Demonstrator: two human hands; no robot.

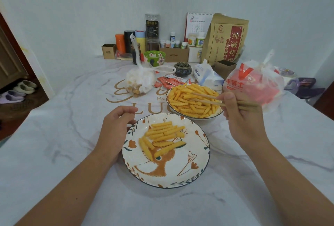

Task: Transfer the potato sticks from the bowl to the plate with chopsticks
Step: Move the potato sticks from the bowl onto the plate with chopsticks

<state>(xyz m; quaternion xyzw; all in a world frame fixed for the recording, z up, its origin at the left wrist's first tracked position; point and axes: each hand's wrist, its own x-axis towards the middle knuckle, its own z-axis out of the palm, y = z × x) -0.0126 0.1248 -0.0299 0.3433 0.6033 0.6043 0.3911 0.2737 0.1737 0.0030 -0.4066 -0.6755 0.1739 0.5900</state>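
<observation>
Right hand grips chopsticks, tips among potato sticks in bowl at 1 o'clock. Left hand, fingers loosely curled, touches plate rim at 9 o'clock; about ten sticks lie on plate. Marble bench.

Single head-worn view, looking forward and down, close over the table

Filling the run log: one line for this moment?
right hand holds chopsticks over bowl | left hand steadies plate | sticks in both
</observation>
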